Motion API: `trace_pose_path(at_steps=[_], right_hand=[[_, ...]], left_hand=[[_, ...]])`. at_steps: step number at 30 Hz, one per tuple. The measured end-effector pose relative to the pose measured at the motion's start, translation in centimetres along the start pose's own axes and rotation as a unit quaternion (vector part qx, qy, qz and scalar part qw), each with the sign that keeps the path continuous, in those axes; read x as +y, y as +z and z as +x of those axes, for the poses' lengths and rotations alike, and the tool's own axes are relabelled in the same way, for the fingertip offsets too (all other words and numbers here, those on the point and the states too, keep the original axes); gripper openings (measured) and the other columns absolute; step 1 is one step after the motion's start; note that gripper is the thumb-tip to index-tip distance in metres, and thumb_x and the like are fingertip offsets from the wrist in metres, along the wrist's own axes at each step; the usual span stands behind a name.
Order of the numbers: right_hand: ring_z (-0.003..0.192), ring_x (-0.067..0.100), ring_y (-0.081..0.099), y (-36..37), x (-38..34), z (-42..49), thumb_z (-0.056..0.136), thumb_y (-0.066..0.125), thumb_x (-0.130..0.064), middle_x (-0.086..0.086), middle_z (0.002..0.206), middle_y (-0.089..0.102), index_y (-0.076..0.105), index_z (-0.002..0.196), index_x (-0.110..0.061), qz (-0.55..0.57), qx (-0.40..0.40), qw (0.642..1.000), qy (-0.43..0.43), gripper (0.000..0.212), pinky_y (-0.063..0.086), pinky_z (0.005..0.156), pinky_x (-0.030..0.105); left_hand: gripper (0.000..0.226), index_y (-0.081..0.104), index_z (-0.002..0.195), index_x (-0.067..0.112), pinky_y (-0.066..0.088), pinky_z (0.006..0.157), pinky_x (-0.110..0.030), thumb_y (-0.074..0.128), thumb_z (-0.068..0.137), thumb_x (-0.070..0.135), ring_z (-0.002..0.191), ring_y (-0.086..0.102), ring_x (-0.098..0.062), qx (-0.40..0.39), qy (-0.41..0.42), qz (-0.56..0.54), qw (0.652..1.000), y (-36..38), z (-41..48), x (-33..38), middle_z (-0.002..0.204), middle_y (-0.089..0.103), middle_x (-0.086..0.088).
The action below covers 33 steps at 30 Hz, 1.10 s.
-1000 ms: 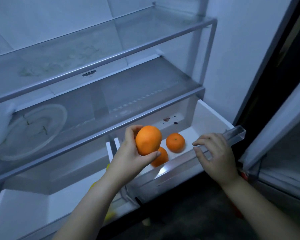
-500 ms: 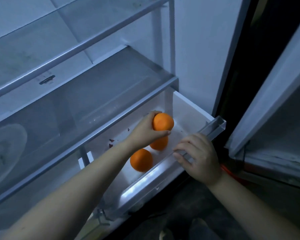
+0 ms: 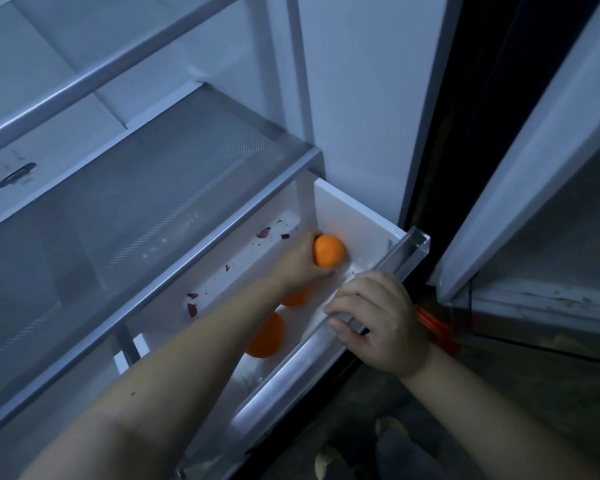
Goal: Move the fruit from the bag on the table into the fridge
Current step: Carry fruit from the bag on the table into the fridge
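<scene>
Drawer [image 3: 357,220]: two oranges [image 3: 267,336] are lying inside.
Left grip [image 3: 300,263]: we are clutching a third orange [image 3: 329,251].
Right grip [image 3: 378,320]: we are clasping the drawer's front rim.

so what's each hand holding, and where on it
The left hand grips an orange around its left side; the right hand grips the drawer by its front rim.
</scene>
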State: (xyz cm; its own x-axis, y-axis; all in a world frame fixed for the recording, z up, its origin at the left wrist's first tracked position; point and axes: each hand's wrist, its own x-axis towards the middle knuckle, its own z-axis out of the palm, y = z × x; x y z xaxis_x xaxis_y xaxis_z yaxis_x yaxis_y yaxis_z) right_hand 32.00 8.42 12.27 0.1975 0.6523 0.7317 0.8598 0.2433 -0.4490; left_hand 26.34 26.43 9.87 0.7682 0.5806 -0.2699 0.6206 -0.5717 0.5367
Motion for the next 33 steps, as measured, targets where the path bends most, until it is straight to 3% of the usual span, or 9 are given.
trace_pose_path(at_steps=[6,13,17,20,27,33], right_hand=[[0.083,0.016,0.057,0.3,0.1,-0.2,0.095,0.048,-0.034,0.002,0.081,0.066,0.072,0.077,-0.013,-0.002,0.01,1.0,0.003,0.037,0.044,0.074,0.03],[0.083,0.017,0.056,0.4,0.1,-0.2,0.095,0.048,-0.033,0.002,0.08,0.067,0.072,0.076,-0.013,-0.01,0.012,1.0,0.005,0.037,0.043,0.075,0.03],[0.084,0.016,0.055,0.2,-0.1,0.0,0.093,0.049,-0.031,0.004,0.08,0.066,0.071,0.076,-0.012,-0.017,0.011,1.0,0.001,0.034,0.04,0.077,0.028],[0.084,0.015,0.055,0.2,-0.2,-0.1,0.093,0.049,-0.031,0.004,0.08,0.066,0.07,0.077,-0.011,-0.018,0.011,1.0,0.001,0.033,0.039,0.078,0.026],[0.081,0.021,0.055,0.1,-0.6,-0.1,0.089,0.054,-0.022,0.005,0.082,0.064,0.069,0.079,-0.012,-0.012,0.008,1.0,0.017,0.021,0.038,0.076,0.029],[0.082,0.023,0.056,-0.8,-3.0,1.0,0.088,0.054,-0.03,-0.002,0.085,0.061,0.063,0.083,-0.019,0.012,-0.078,0.996,0.029,0.015,0.041,0.075,0.039]], left_hand=[[0.075,0.039,0.134,0.024,0.033,0.083,-0.023,0.076,0.073,0.045,0.112,0.048,-0.015,0.018,0.005,0.014,1.0,1.2,0.4,-1.1,0.131,0.048,0.001],[0.083,0.036,0.136,0.026,0.035,0.086,-0.025,0.077,0.068,0.051,0.116,0.047,-0.017,0.019,-0.002,0.015,1.0,1.6,0.5,-1.8,0.133,0.047,0.001],[0.093,0.023,0.144,0.025,0.037,0.097,-0.029,0.072,0.072,0.057,0.128,0.04,-0.019,0.027,-0.005,0.025,0.999,0.6,-1.2,-1.3,0.147,0.035,0.0],[0.091,0.015,0.147,0.028,0.037,0.104,-0.033,0.066,0.078,0.057,0.133,0.036,-0.016,0.055,-0.009,-0.007,0.998,-1.3,-4.2,0.1,0.153,0.026,0.003],[0.073,0.024,0.146,0.028,0.032,0.103,-0.024,0.06,0.086,0.049,0.131,0.033,-0.002,0.15,0.0,-0.033,0.988,-5.4,-14.8,2.6,0.147,0.035,0.01],[0.074,0.021,0.146,0.028,0.031,0.108,-0.029,0.056,0.086,0.053,0.134,0.032,-0.007,0.236,-0.06,0.002,0.97,-4.1,-22.3,3.2,0.148,0.033,0.008]])
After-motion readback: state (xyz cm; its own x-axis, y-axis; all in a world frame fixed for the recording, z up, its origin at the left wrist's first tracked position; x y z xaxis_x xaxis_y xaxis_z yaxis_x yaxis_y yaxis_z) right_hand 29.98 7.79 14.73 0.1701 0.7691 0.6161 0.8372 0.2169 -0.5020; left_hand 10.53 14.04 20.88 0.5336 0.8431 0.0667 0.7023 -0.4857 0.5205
